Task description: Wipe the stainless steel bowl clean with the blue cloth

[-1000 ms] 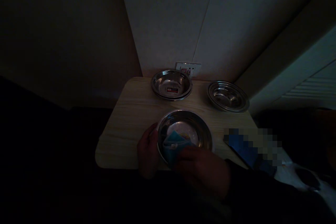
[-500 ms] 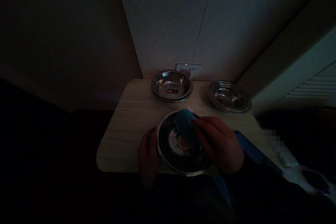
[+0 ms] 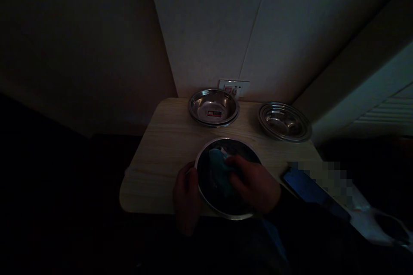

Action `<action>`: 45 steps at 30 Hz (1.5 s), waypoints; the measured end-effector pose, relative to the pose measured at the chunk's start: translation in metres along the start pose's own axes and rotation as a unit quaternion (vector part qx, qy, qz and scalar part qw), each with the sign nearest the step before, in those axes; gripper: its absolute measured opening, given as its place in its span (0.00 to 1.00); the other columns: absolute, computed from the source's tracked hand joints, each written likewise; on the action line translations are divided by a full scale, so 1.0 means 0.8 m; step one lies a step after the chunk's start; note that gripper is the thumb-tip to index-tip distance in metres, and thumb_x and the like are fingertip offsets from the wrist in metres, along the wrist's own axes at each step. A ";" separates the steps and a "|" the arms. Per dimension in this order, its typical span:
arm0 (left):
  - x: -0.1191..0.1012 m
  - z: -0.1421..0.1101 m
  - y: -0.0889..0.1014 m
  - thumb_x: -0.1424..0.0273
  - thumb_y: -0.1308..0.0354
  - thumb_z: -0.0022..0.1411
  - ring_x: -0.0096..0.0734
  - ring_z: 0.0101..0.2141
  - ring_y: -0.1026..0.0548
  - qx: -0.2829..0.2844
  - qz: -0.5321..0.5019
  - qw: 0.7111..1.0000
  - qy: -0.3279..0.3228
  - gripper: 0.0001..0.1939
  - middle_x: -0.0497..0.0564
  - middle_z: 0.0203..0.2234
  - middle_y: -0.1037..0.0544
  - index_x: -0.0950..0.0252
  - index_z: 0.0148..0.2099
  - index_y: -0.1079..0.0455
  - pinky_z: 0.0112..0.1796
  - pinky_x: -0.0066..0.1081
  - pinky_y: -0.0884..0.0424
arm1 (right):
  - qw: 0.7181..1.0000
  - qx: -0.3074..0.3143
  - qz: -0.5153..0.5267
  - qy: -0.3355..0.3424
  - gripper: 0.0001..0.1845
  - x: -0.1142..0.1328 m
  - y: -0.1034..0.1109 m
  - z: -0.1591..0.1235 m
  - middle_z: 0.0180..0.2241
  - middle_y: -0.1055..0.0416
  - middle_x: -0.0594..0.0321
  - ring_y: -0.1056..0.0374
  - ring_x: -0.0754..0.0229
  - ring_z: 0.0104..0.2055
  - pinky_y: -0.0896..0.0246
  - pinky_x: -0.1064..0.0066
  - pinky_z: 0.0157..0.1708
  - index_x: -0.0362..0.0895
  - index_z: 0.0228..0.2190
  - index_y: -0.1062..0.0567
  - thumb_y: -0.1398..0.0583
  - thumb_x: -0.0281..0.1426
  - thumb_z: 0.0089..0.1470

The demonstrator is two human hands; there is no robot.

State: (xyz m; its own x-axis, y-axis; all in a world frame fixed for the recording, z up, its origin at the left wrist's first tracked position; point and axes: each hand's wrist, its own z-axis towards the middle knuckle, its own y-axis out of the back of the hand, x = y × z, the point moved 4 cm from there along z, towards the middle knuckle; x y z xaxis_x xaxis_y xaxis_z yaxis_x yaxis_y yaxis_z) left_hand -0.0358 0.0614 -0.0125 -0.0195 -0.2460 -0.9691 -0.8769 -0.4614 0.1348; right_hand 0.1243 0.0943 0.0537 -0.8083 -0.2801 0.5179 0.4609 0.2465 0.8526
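A round metal basin (image 3: 229, 141) stands at the front of the small table, its inside dark. My left hand (image 3: 187, 193) grips the basin's left rim, thumb and fingers around the edge. My right hand (image 3: 254, 182) is closed on a teal cloth (image 3: 219, 167) and holds it down inside the basin. The cloth covers part of the basin's bottom, and the sticker there is hidden. Poor light hides the fingertips under the cloth.
Stacked metal basins (image 3: 213, 107), the top one with a label, stand at the back of the wooden table (image 3: 155, 154). More nested basins (image 3: 284, 122) stand at the back right. A blue phone-like slab (image 3: 309, 187) lies at the right. A wall socket (image 3: 234, 88) is behind.
My right hand has lowered the cloth from above the basin down into it. The cloth now lies over the bottom. My left hand stays at the rim, and the view has shifted slightly.
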 end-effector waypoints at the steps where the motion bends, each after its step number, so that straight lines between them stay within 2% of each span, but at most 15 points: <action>1: 0.000 0.000 0.000 0.59 0.50 0.57 0.34 0.38 0.26 -0.001 0.004 1.000 0.001 0.18 0.54 0.38 0.23 0.65 0.44 0.31 0.37 0.31 0.31 | 1.000 -0.002 -0.014 -0.009 0.18 0.004 0.000 0.001 0.36 0.26 0.59 0.29 0.57 0.35 0.40 0.69 0.33 0.43 0.45 0.33 0.48 0.29 0.51; 6: 0.001 0.000 0.002 0.60 0.51 0.58 0.35 0.41 0.27 -0.001 0.021 1.000 -0.016 0.18 0.54 0.41 0.24 0.64 0.44 0.30 0.42 0.32 0.33 | 0.994 -0.008 -0.106 -0.030 0.30 0.027 -0.010 0.016 0.43 0.29 0.52 0.31 0.50 0.41 0.38 0.65 0.33 0.43 0.54 0.41 0.47 0.43 0.53; 8: 0.002 0.000 0.001 0.60 0.51 0.58 0.35 0.42 0.27 0.010 0.010 1.000 -0.017 0.18 0.54 0.41 0.24 0.64 0.45 0.30 0.42 0.33 0.32 | 0.991 0.012 -0.136 -0.012 0.28 0.031 -0.015 0.023 0.45 0.30 0.51 0.32 0.49 0.43 0.38 0.65 0.33 0.44 0.54 0.40 0.47 0.40 0.53; 10: 0.003 0.000 0.000 0.59 0.52 0.58 0.36 0.42 0.27 0.012 0.004 1.000 -0.013 0.19 0.54 0.41 0.24 0.64 0.45 0.30 0.42 0.33 0.32 | 0.990 0.022 -0.138 -0.003 0.23 0.029 -0.017 0.031 0.45 0.30 0.52 0.32 0.52 0.43 0.37 0.66 0.35 0.45 0.53 0.38 0.49 0.33 0.55; 12: 0.003 0.001 -0.001 0.59 0.51 0.58 0.36 0.42 0.27 0.004 0.008 1.000 -0.013 0.18 0.53 0.41 0.24 0.64 0.44 0.29 0.42 0.32 0.32 | 0.994 0.008 -0.110 0.008 0.22 0.024 -0.017 0.036 0.45 0.30 0.53 0.33 0.53 0.45 0.38 0.66 0.39 0.44 0.52 0.36 0.50 0.28 0.55; 16: 0.003 0.003 -0.002 0.60 0.52 0.58 0.35 0.42 0.27 -0.002 0.012 1.000 -0.021 0.18 0.53 0.41 0.23 0.63 0.44 0.29 0.42 0.32 0.32 | 0.998 -0.012 -0.023 0.058 0.20 0.024 -0.026 0.039 0.45 0.29 0.54 0.35 0.56 0.47 0.42 0.67 0.46 0.42 0.50 0.33 0.49 0.26 0.54; 21: 0.005 0.003 0.001 0.60 0.51 0.58 0.35 0.40 0.27 -0.027 0.030 0.999 -0.024 0.18 0.53 0.40 0.23 0.63 0.44 0.29 0.41 0.32 0.32 | 0.990 0.053 0.051 0.123 0.19 0.032 -0.040 0.027 0.41 0.27 0.59 0.33 0.59 0.44 0.42 0.69 0.44 0.47 0.44 0.28 0.48 0.24 0.52; 24: 0.003 0.001 0.003 0.61 0.52 0.58 0.35 0.39 0.26 -0.044 0.034 0.998 -0.022 0.18 0.53 0.39 0.23 0.64 0.44 0.29 0.40 0.31 0.31 | 0.978 0.118 0.041 0.170 0.19 0.033 -0.039 0.014 0.38 0.26 0.61 0.33 0.58 0.42 0.42 0.70 0.43 0.47 0.41 0.26 0.46 0.23 0.48; 27: 0.001 0.000 0.002 0.61 0.52 0.58 0.35 0.40 0.26 -0.046 0.037 0.998 -0.014 0.17 0.52 0.39 0.23 0.64 0.44 0.28 0.40 0.31 0.32 | 0.971 0.143 0.030 0.191 0.18 0.033 -0.038 0.005 0.37 0.26 0.60 0.33 0.59 0.42 0.43 0.71 0.42 0.46 0.40 0.26 0.45 0.23 0.47; 30: 0.000 0.002 0.002 0.61 0.51 0.58 0.35 0.40 0.26 -0.033 0.031 0.999 -0.018 0.18 0.52 0.40 0.23 0.64 0.43 0.28 0.41 0.31 0.32 | 0.978 0.109 0.037 0.172 0.17 0.034 -0.042 0.010 0.38 0.27 0.59 0.33 0.59 0.41 0.43 0.72 0.42 0.45 0.41 0.27 0.45 0.24 0.49; 34: 0.004 0.006 0.002 0.60 0.50 0.57 0.35 0.41 0.27 -0.010 0.015 0.999 -0.032 0.18 0.52 0.40 0.23 0.63 0.44 0.28 0.42 0.31 0.33 | 0.995 0.011 0.021 0.095 0.14 0.037 -0.046 0.032 0.40 0.28 0.56 0.33 0.60 0.42 0.44 0.72 0.42 0.43 0.40 0.28 0.49 0.26 0.55; 36: 0.005 0.007 0.002 0.59 0.51 0.57 0.35 0.41 0.27 -0.006 0.011 0.999 -0.036 0.18 0.53 0.41 0.23 0.64 0.44 0.28 0.42 0.31 0.33 | 0.997 -0.004 0.002 0.079 0.14 0.040 -0.045 0.037 0.39 0.28 0.56 0.33 0.60 0.42 0.44 0.72 0.41 0.43 0.41 0.28 0.50 0.27 0.57; 38: 0.005 0.007 0.003 0.60 0.51 0.58 0.35 0.41 0.27 -0.019 0.016 0.999 -0.038 0.19 0.53 0.40 0.23 0.65 0.44 0.28 0.42 0.31 0.32 | 0.995 0.030 -0.018 0.097 0.13 0.042 -0.043 0.034 0.37 0.27 0.58 0.33 0.60 0.40 0.44 0.72 0.38 0.44 0.40 0.27 0.49 0.28 0.56; 42: 0.005 0.003 0.004 0.60 0.52 0.58 0.34 0.38 0.26 -0.048 0.024 0.998 -0.027 0.19 0.52 0.38 0.22 0.64 0.44 0.28 0.39 0.30 0.32 | 0.971 0.140 -0.045 0.188 0.12 0.042 -0.040 0.013 0.34 0.27 0.62 0.33 0.60 0.37 0.45 0.73 0.33 0.47 0.37 0.26 0.46 0.28 0.52; 45: 0.004 0.003 0.004 0.59 0.52 0.58 0.34 0.38 0.26 -0.039 0.022 0.999 -0.029 0.19 0.52 0.38 0.22 0.64 0.43 0.28 0.39 0.30 0.32 | 0.968 0.149 -0.047 0.194 0.11 0.041 -0.040 0.010 0.35 0.26 0.61 0.33 0.59 0.38 0.44 0.72 0.35 0.46 0.37 0.26 0.46 0.28 0.51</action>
State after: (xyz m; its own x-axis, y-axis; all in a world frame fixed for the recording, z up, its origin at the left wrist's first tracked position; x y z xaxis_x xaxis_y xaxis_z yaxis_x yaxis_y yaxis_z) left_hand -0.0394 0.0609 -0.0159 -0.0868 -0.2189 -0.9719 -0.8349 -0.5163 0.1908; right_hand 0.0797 0.0849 0.0428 -0.6163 -0.6283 0.4748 0.2189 0.4425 0.8697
